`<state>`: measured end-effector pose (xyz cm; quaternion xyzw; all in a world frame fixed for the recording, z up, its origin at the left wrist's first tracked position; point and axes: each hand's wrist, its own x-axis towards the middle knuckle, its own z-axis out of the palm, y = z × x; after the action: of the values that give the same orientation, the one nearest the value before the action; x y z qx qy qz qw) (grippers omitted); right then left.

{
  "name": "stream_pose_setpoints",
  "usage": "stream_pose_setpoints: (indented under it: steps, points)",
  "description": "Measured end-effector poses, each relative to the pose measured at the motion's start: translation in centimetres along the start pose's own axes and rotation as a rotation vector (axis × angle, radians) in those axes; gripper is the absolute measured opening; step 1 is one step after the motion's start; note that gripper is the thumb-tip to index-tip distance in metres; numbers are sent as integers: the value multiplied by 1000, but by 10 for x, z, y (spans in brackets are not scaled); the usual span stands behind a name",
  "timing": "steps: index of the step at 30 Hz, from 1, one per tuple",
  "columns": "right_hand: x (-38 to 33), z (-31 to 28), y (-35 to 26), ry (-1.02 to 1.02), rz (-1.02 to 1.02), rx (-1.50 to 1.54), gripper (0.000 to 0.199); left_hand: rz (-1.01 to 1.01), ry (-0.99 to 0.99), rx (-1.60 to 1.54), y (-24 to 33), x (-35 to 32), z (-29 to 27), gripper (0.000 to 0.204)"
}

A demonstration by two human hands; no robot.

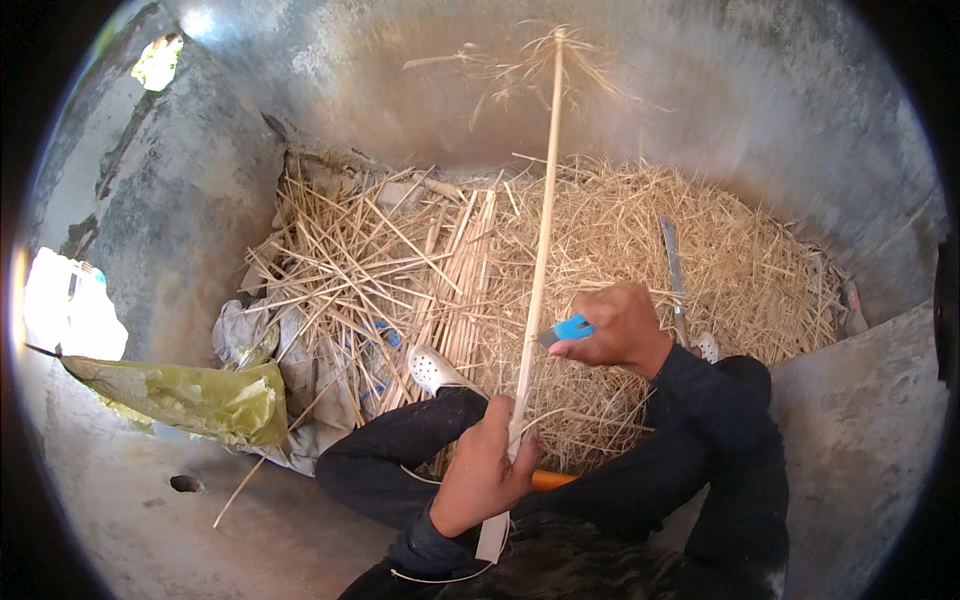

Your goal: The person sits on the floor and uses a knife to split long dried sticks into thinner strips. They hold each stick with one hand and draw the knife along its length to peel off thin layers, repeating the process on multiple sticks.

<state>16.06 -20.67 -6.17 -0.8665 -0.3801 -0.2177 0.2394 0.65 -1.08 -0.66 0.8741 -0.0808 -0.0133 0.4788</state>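
A long pale stick point(550, 190), probably bamboo, runs up and away from me, with curled shavings point(585, 70) fanning out at its far end. My left hand point(483, 472) is closed around its near end, above my lap. In my right hand point(625, 325) is a blue-handled knife point(573, 328), gripped with the fingers wrapped round it. Its short blade lies against the stick's right side, some way ahead of my left hand. Part of the knife handle is hidden inside my fist.
Loose shavings point(720, 270) cover the floor ahead and right, with a long-bladed knife point(672, 270) on them. Cut sticks point(462, 285) lie in a bundle beside a tangled pile point(340, 240). A yellow-green plastic sheet point(200, 400) hangs at left. Grey walls point(720, 120) enclose the spot.
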Motion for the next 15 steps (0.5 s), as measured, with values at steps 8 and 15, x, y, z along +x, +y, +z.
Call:
stream_pose_setpoints:
  steps: [8, 15]
  points:
    - [9, 5, 21, 74, 100, -33, 67, -135, -100, 8, 7, -11, -7, 17]
    - [2, -1, 14, 46, 108, -17, 66, -111, -168, -28, 6, -11, -7, 18]
